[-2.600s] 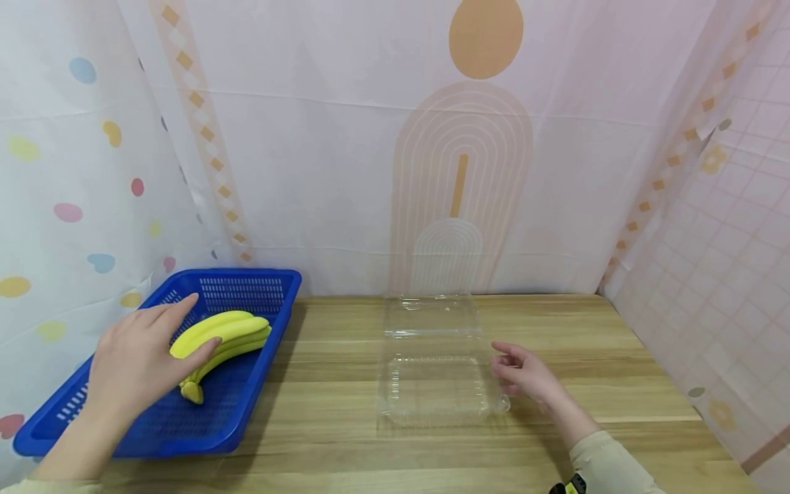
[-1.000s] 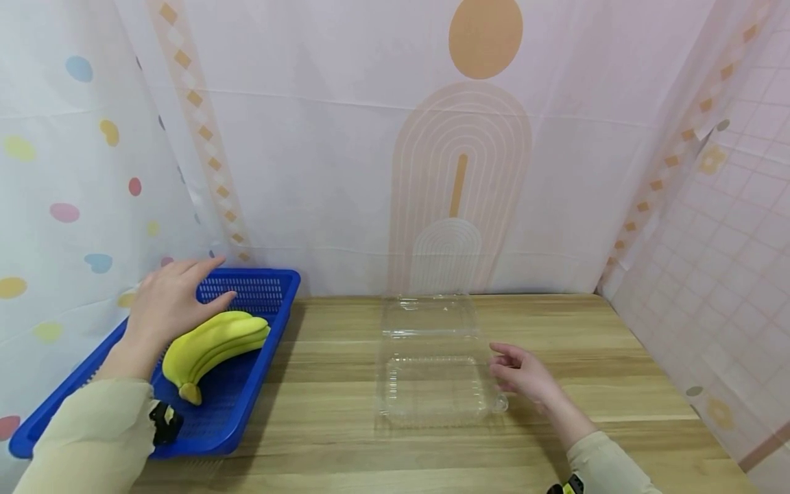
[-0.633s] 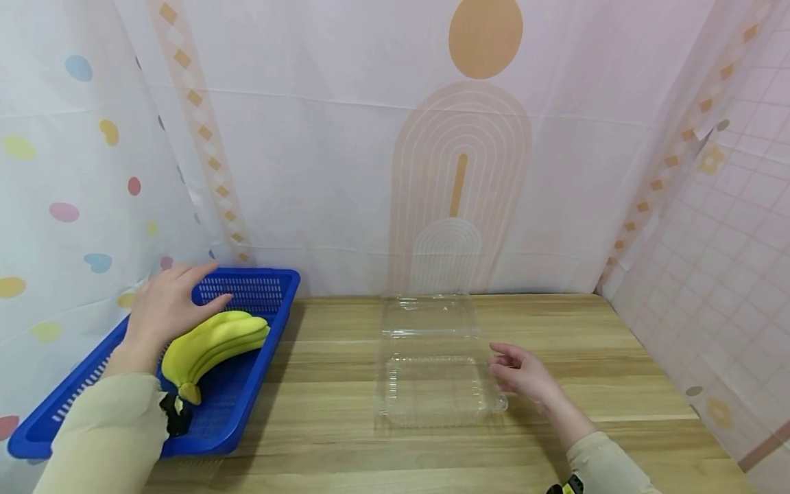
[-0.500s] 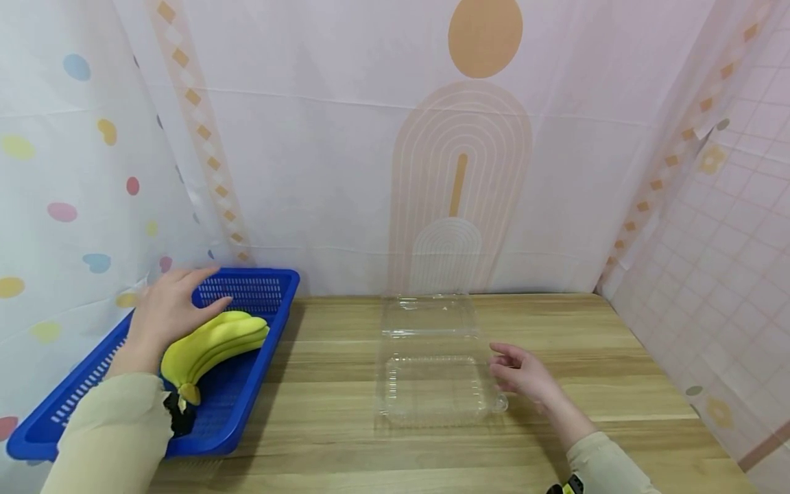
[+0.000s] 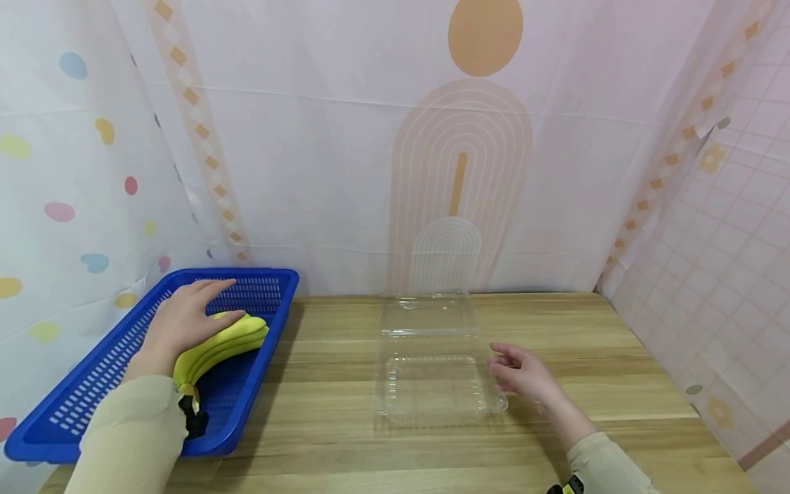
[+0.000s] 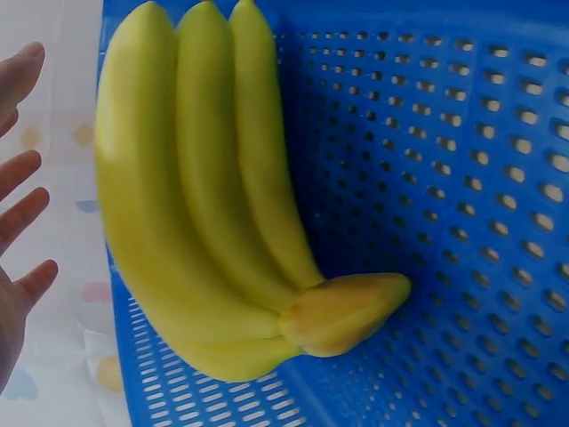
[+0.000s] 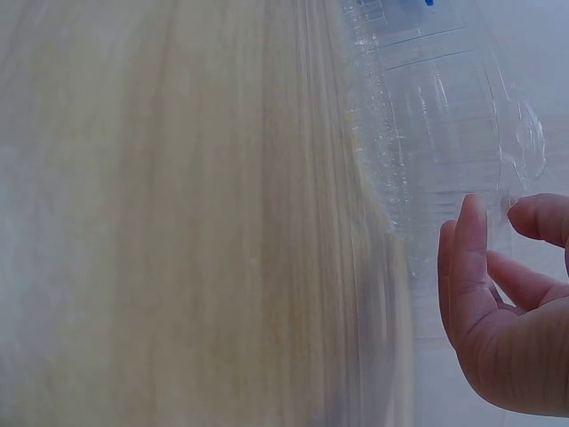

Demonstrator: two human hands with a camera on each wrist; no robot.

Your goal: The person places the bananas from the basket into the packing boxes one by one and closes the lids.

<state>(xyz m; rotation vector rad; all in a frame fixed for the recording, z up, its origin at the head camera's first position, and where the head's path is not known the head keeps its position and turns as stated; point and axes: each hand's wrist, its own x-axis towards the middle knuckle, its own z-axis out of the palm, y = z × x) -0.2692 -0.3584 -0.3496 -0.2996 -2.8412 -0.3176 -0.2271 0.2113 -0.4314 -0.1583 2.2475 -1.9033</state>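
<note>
A bunch of yellow bananas lies in a blue plastic basket at the left. My left hand hovers over the bunch, thumb spread from the straight fingers, covering part of it in the head view. In the left wrist view, the banana stem points right and the fingertips are apart from the fruit. A clear plastic clamshell box lies unfolded on the table, lid toward the wall. Beside its right edge is my right hand, fingers loosely bent with a gap between thumb and fingers.
The wooden table runs back to a patterned curtain. More printed cloth hangs along both sides. The basket's tall perforated walls surround the bananas, and its left side is close to the left cloth.
My left hand has moved from the basket's left side forward and right, then lower over the bananas. The right hand, the box and the basket stay where they were.
</note>
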